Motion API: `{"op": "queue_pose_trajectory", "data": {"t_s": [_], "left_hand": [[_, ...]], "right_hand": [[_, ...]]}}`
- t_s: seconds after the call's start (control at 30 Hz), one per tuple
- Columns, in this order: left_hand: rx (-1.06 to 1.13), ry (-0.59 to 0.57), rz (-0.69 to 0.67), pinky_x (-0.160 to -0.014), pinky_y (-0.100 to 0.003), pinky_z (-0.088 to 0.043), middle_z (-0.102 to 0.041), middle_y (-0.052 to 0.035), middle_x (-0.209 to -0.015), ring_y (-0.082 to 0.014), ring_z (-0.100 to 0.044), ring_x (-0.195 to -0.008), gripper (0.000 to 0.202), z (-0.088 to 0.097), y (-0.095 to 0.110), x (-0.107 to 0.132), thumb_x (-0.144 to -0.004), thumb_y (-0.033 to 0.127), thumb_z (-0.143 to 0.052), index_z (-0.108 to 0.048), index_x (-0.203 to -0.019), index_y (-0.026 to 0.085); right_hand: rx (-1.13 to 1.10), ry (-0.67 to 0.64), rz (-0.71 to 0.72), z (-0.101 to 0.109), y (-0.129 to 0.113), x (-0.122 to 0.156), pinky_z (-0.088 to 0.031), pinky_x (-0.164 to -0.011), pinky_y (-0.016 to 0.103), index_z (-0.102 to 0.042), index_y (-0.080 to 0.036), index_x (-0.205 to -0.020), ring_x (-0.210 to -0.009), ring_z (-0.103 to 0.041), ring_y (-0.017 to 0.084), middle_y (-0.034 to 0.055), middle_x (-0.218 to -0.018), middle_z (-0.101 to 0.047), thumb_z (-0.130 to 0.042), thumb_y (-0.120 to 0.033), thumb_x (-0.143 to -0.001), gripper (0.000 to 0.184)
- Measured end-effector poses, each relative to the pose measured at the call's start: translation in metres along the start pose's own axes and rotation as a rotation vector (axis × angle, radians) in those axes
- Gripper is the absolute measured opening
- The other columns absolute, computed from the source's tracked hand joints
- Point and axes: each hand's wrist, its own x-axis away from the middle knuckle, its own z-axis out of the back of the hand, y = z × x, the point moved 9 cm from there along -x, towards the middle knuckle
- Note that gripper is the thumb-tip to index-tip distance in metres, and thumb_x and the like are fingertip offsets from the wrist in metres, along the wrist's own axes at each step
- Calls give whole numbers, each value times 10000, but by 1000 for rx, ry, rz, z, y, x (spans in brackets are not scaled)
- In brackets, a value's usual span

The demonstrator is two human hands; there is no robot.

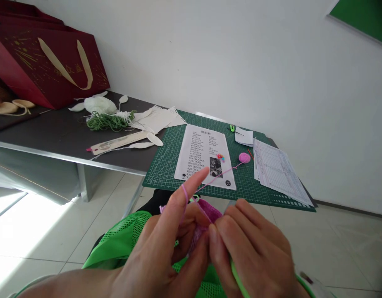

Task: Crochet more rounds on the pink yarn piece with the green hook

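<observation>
My left hand [166, 244] pinches a small pink crochet piece [206, 215], its forefinger stretched up with pink yarn [220, 174] looped over it. My right hand [256, 248] is closed round a green-handled crochet hook [237, 277], whose tip is hidden at the pink piece. The yarn strand runs from my finger up to a small pink yarn ball [244, 157] on the green cutting mat [166, 161]. A printed pattern sheet [206, 153] lies on the mat just beyond my hands. Both hands hover over my lap, which is covered by bright green mesh fabric [122, 240].
A dark table [48, 132] holds a dark red gift bag [48, 62], green yarn [107, 121], white stuffing [99, 104], a ruler [119, 142] and white paper pieces. More sheets [278, 169] lie at the mat's right. White wall behind, tiled floor below.
</observation>
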Motion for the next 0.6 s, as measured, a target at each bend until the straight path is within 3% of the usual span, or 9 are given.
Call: {"op": "queue_pose_trajectory", "data": {"t_s": [0.07,0.13,0.23,0.37,0.47,0.6], "left_hand": [[170,81,22,-468,-201,-399,-629,40,-799,-127,-487,-559,781,-4,-8,5,-991,270,-619,-180,-1556,583],[328,167,139,-531,-228,-384,-604,33,-819,-126,-450,-596,693,-7,-22,8,-1011,324,-598,-229,-1546,563],[611,74,363,-573,-236,-364,-545,46,-749,-118,-430,-608,795,-21,-39,8,-957,381,-689,-208,-1585,461],[799,-121,418,-611,-235,-349,-471,74,-676,-97,-380,-593,832,-22,-36,3,-900,310,-770,-297,-1585,332],[828,-235,425,-586,-229,-284,-487,75,-702,-71,-309,-564,785,-19,-32,3,-907,290,-766,-342,-1567,339],[873,-324,465,-558,-239,-270,-538,47,-783,-77,-321,-583,800,-19,-30,4,-912,287,-758,-312,-1574,344]], "right_hand": [[-51,85,-74,-13,7,8,-464,-533,293,-500,-181,-728,-538,-478,115,-12,-582,-512,-491,-26,-926,252],[-106,209,-139,-20,14,19,-492,-565,281,-501,-162,-826,-634,-520,130,19,-667,-532,-430,-73,-983,194],[-222,289,-138,-24,15,32,-540,-589,259,-493,-160,-916,-650,-508,117,-8,-686,-495,-403,-246,-1062,192],[-321,214,-135,-17,13,30,-584,-607,251,-537,-161,-954,-661,-565,112,-9,-696,-549,-450,-391,-1062,268],[-360,122,-130,-9,9,24,-604,-627,247,-572,-154,-957,-659,-617,109,2,-691,-609,-462,-397,-1058,285],[-374,12,-199,-3,8,21,-609,-644,273,-628,-137,-1007,-692,-692,144,42,-737,-692,-435,-356,-1065,297]]}}
